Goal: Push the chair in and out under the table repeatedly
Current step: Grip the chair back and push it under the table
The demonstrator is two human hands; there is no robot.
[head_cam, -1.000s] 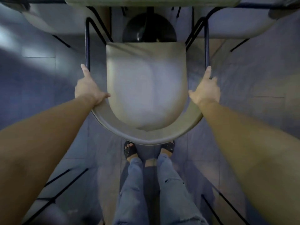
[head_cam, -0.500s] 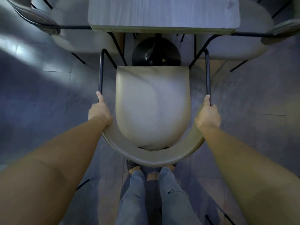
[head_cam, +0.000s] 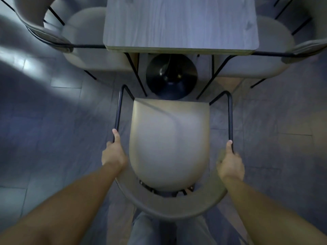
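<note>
A beige upholstered chair stands pulled out in front of a rectangular grey wood-grain table with rounded corners. Its smooth, matte padded seat has a straight front edge and a rounded rear. A curved padded backrest wraps behind the seat, and thin black metal armrest tubes run along both sides and bend down at the front. The chair faces the table, so its long axis runs straight from the person to the table edge. The seat lies clear of the tabletop, its front edge just before the glossy black round pedestal base.

The left hand is clamped round the left tube where it meets the backrest, thumb laid forward along the metal. The right hand grips the right tube the same way.

Two matching beige side chairs sit tucked at the table's left and right, on a floor of large grey matte tiles. Grey-blue denim jeans show below the backrest
</note>
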